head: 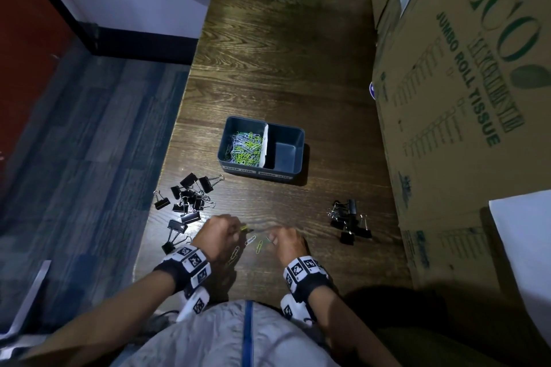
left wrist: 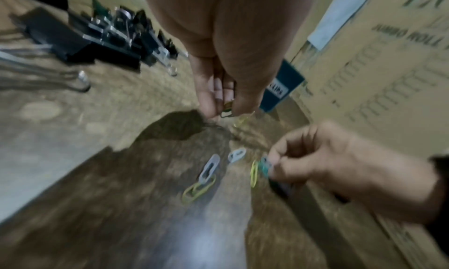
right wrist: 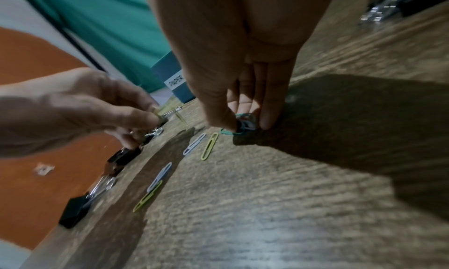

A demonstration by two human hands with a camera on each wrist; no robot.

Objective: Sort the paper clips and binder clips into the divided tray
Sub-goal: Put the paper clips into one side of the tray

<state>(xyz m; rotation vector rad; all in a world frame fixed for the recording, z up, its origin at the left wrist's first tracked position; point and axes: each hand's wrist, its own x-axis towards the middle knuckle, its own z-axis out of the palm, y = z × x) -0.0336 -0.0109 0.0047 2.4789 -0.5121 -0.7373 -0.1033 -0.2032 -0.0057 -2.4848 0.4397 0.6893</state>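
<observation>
The dark divided tray [head: 256, 171] sits mid-table; its left compartment holds a heap of green and pale paper clips [head: 244, 144], and its right compartment shows nothing inside. Black binder clips lie in two piles, one on the left [head: 187, 202] and one on the right [head: 348, 220]. My left hand [head: 240, 228] pinches a few greenish paper clips [left wrist: 227, 108] just above the wood. My right hand [head: 272, 240] pinches teal paper clips [right wrist: 244, 122] against the table. Several loose paper clips [head: 250, 240] lie between the hands.
A large cardboard box [head: 462, 98] walls off the table's right side, with a white sheet [head: 521, 247] leaning on it. The table's left edge [head: 167, 158] drops to a blue carpet, close beside the left binder clip pile.
</observation>
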